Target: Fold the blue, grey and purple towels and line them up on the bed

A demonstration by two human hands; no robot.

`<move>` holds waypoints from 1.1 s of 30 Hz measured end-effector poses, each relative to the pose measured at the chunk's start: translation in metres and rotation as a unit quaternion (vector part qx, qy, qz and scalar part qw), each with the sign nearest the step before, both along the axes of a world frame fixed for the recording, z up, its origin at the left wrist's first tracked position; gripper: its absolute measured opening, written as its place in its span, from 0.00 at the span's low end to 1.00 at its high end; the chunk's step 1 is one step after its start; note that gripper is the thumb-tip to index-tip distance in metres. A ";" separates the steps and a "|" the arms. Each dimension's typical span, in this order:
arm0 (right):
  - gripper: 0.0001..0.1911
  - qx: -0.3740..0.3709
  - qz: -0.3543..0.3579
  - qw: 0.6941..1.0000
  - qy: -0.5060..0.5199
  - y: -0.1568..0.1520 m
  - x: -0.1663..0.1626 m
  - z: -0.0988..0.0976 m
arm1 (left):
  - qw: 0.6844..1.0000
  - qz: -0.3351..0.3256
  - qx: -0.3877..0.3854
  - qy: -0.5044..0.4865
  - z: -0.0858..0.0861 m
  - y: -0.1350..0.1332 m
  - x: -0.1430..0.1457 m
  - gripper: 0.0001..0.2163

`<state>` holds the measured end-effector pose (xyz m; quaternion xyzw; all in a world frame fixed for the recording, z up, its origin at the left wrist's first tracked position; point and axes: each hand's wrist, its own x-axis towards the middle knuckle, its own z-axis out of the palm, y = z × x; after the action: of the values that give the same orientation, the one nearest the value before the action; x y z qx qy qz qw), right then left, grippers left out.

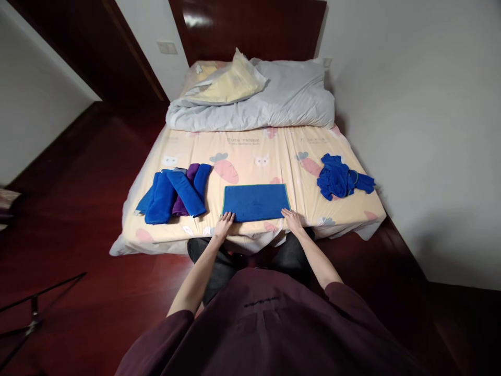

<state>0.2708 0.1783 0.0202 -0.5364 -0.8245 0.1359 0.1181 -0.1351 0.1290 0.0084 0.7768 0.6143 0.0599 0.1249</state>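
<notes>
A blue towel (256,202) with a thin green border lies folded into a flat rectangle near the foot edge of the bed. At its near left corner is my left hand (224,224), fingers closed on the edge. My right hand (293,220) grips the near right corner in the same way. To the left lies a pile of rolled or folded cloths, blue ones (162,198) and a purple one (180,206), partly overlapping. On the right is a crumpled heap of blue cloth (338,177) with some green edging showing.
The bed (250,151) has a pale patterned sheet. A bunched grey quilt (291,89) and a yellow cloth (230,86) lie at the dark headboard (254,28). A white wall (422,130) runs along the right. Black stand legs (33,313) show at lower left.
</notes>
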 end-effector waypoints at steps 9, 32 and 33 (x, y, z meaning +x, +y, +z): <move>0.28 -0.060 -0.062 0.982 0.169 -0.024 0.027 0.000 | 0.982 0.082 0.008 -0.172 -0.002 -0.045 -0.041 0.29; 0.21 -0.077 -0.229 0.889 0.388 0.003 0.021 -0.006 | 0.903 0.282 0.008 -0.325 0.004 -0.020 -0.049 0.18; 0.20 -0.076 -0.229 0.890 0.387 0.002 0.021 -0.007 | 0.903 0.285 0.006 -0.322 0.003 -0.020 -0.049 0.18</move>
<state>0.2919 0.1806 0.0137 -0.6222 -0.5548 0.3647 0.4147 -0.1844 0.1089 0.0111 0.5076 0.7354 0.3436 0.2891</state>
